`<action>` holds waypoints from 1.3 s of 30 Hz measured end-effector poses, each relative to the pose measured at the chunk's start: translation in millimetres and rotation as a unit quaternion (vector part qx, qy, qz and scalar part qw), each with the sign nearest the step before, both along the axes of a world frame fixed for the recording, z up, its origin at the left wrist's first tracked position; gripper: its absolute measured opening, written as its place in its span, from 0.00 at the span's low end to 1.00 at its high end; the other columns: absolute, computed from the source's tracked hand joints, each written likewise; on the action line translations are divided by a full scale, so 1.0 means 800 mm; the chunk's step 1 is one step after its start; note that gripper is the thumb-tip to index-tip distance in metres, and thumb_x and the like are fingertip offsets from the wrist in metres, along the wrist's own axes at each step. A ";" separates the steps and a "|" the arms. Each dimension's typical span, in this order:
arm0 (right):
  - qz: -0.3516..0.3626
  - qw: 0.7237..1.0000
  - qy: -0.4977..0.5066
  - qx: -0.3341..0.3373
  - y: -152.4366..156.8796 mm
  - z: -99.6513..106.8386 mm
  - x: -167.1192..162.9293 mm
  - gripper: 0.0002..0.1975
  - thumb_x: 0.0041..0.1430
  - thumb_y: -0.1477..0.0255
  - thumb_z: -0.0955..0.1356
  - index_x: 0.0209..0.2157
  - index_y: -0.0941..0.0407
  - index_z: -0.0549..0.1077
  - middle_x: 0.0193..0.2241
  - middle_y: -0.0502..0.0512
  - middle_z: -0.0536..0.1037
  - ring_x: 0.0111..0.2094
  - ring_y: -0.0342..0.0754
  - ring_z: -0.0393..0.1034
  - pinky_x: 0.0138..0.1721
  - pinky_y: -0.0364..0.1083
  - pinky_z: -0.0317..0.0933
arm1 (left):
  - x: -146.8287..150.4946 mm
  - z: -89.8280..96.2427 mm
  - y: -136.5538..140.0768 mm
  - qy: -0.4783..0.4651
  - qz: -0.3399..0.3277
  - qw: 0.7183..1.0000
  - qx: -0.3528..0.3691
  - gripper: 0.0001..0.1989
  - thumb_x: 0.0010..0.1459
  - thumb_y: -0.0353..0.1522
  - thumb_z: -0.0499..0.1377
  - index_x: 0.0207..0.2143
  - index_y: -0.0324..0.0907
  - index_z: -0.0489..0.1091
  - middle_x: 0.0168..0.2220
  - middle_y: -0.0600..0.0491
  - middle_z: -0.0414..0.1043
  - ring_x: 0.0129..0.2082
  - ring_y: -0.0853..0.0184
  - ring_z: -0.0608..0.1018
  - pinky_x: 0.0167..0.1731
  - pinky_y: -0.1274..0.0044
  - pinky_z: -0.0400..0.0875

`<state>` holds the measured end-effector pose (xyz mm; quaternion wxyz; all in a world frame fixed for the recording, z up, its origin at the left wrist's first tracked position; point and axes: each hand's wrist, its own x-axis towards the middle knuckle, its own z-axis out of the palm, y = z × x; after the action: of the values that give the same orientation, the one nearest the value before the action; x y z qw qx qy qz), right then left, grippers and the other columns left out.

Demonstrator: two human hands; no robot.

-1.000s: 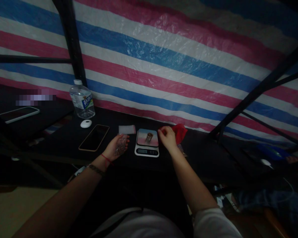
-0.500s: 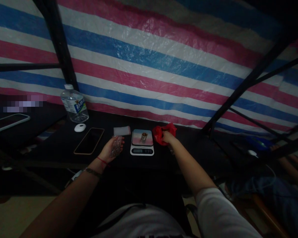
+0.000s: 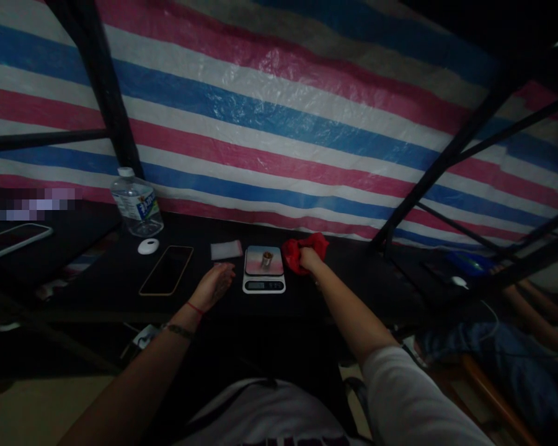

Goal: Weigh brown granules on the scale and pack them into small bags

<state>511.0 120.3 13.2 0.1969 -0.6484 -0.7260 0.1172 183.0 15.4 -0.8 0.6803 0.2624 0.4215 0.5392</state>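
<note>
My left hand [image 3: 214,286] is beside the scale on its left, its fingers curled around what looks like a small clear plastic bag, dim and hard to make out. A white kitchen scale [image 3: 264,286] stands between my hands with its display lit. On its platform sits a small metal cup-like piece [image 3: 267,259], brownish at the top. My right hand [image 3: 309,260] reaches into a crumpled red plastic bag [image 3: 320,245] right of the scale; the bag hides its fingers. Behind the left hand lies a small clear zip bag [image 3: 225,249] with a pink edge.
A phone [image 3: 167,271], a white oval case [image 3: 148,246] and a clear plastic bottle [image 3: 136,203] stand on the left of the black table. Another phone [image 3: 16,240] lies farther left. Striped sheeting and black metal posts [image 3: 114,118] rise behind. Another person's arm [image 3: 534,310] shows at right.
My left hand has turned slightly, and the clear plastic in it shows less. My right hand stays in the red bag, which has shifted a little in shape. The view has moved slightly.
</note>
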 end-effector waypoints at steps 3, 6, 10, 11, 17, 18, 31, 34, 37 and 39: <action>0.007 0.996 -0.064 -0.063 -0.001 0.005 0.003 0.15 0.62 0.66 0.67 0.46 0.60 0.70 0.44 0.57 0.73 0.43 0.50 0.71 0.43 0.51 0.68 | 0.000 -0.002 0.001 0.007 -0.004 1.000 0.005 0.09 0.55 0.33 0.61 0.37 0.37 0.73 0.27 0.51 0.74 0.24 0.73 0.75 0.24 0.83 0.67; 0.003 0.991 -0.103 -0.084 -0.003 0.012 0.006 0.07 0.54 0.73 0.71 0.36 0.61 0.76 0.35 0.57 0.77 0.37 0.48 0.72 0.39 0.44 0.65 | -0.001 -0.006 0.004 0.001 -0.014 1.000 0.008 0.10 0.54 0.33 0.61 0.38 0.38 0.73 0.27 0.52 0.74 0.24 0.73 0.75 0.24 0.83 0.67; -0.002 0.989 -0.123 -0.080 -0.007 0.017 0.007 0.05 0.48 0.78 0.71 0.31 0.60 0.78 0.30 0.56 0.79 0.34 0.47 0.73 0.33 0.40 0.60 | -0.003 -0.011 0.008 -0.007 -0.017 1.000 0.013 0.10 0.54 0.34 0.61 0.37 0.37 0.73 0.27 0.52 0.74 0.23 0.73 0.75 0.23 0.83 0.66; -0.002 0.989 -0.124 -0.078 -0.007 0.018 0.007 0.06 0.48 0.79 0.70 0.31 0.60 0.79 0.30 0.56 0.79 0.33 0.46 0.73 0.32 0.39 0.59 | -0.003 -0.013 0.009 -0.006 -0.018 1.000 0.013 0.10 0.54 0.34 0.61 0.37 0.37 0.73 0.27 0.52 0.74 0.23 0.73 0.75 0.23 0.83 0.66; -0.008 0.989 -0.120 -0.081 -0.005 0.015 0.011 0.09 0.47 0.78 0.70 0.33 0.58 0.80 0.31 0.55 0.80 0.33 0.46 0.73 0.32 0.39 0.60 | -0.004 -0.016 0.009 -0.006 -0.019 1.000 0.012 0.10 0.56 0.34 0.60 0.38 0.37 0.73 0.28 0.51 0.74 0.24 0.73 0.75 0.24 0.83 0.67; -0.010 0.990 -0.119 -0.080 -0.005 0.014 0.012 0.09 0.48 0.78 0.70 0.33 0.58 0.80 0.32 0.55 0.80 0.33 0.46 0.73 0.33 0.39 0.60 | -0.005 -0.016 0.009 -0.006 -0.021 1.000 0.012 0.10 0.56 0.34 0.60 0.38 0.37 0.73 0.28 0.51 0.74 0.24 0.72 0.75 0.24 0.83 0.67; -0.036 0.995 -0.087 -0.018 -0.018 0.035 0.008 0.11 0.51 0.79 0.68 0.37 0.56 0.80 0.36 0.55 0.81 0.38 0.46 0.75 0.40 0.39 0.63 | -0.006 -0.021 0.010 -0.010 -0.031 0.999 0.036 0.13 0.53 0.35 0.63 0.39 0.37 0.73 0.29 0.51 0.74 0.24 0.73 0.75 0.24 0.83 0.66; -0.052 0.995 -0.079 0.015 -0.025 0.053 0.008 0.11 0.54 0.77 0.67 0.39 0.56 0.79 0.39 0.56 0.80 0.41 0.47 0.74 0.43 0.42 0.63 | -0.005 -0.022 0.010 -0.003 -0.033 0.999 0.043 0.14 0.51 0.37 0.63 0.38 0.37 0.73 0.28 0.51 0.74 0.25 0.73 0.75 0.25 0.83 0.66; -0.054 0.995 -0.052 0.059 -0.032 0.073 -0.004 0.11 0.56 0.74 0.67 0.41 0.56 0.78 0.41 0.55 0.80 0.42 0.48 0.74 0.45 0.43 0.63 | -0.004 -0.021 0.010 0.002 -0.033 0.998 0.046 0.15 0.51 0.38 0.64 0.38 0.37 0.73 0.28 0.51 0.74 0.24 0.73 0.74 0.24 0.82 0.65; -0.014 0.997 -0.006 0.080 -0.038 0.081 -0.024 0.10 0.56 0.74 0.68 0.40 0.56 0.78 0.39 0.54 0.80 0.40 0.47 0.74 0.44 0.43 0.64 | -0.004 -0.021 0.011 0.003 -0.034 0.998 0.044 0.15 0.51 0.38 0.64 0.38 0.37 0.73 0.28 0.51 0.74 0.24 0.73 0.74 0.24 0.82 0.65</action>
<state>491.9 90.0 78.0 0.2455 -0.6412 -0.7252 0.0519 180.0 24.0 -17.3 0.6847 0.3078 0.3906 0.5327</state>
